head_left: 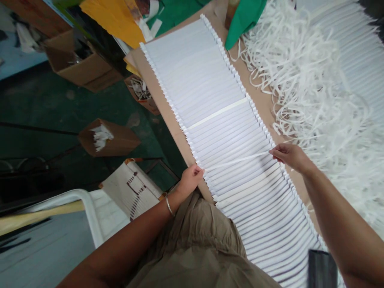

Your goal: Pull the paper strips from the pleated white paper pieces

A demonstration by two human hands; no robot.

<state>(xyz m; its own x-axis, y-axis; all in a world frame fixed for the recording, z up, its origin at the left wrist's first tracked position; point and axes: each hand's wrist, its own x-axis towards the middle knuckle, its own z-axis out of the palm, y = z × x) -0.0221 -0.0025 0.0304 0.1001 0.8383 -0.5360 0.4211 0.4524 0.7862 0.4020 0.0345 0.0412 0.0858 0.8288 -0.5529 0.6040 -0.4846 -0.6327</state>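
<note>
left hand: the left hand [192, 180] rests at the near edge of the pleated white sheet [228, 120], fingers curled in over the folds. the strip's end reaches the fingers, but this view does not show whether they pinch it.
right hand: the right hand [289, 157] is at the opposite edge of the sheet, thumb and fingers closed in a pinch on the end of a thin white strip [238, 160].
strip: it lies on top of the sheet between the hands and looks taut. its long axis runs across the folds, rising slightly toward the right hand.
sheet: it lies on a brown card-covered table [264, 100], its long axis running from upper left to lower right in view, with the folds crosswise. a cream strip [217, 113] lies across it farther along.
risk: a hard pull could tear the thin strip or drag the folds out of line. a loose pinch could let it slip, and uneven tension could skew it against the folds.
rest: a loose heap of white paper strips [300, 80] lies past the table's far edge, with a green sheet [244, 20] near it. a cardboard box [81, 60] stands on the dark green floor [36, 104]. a metal bangle [168, 206] circles the left wrist.
</note>
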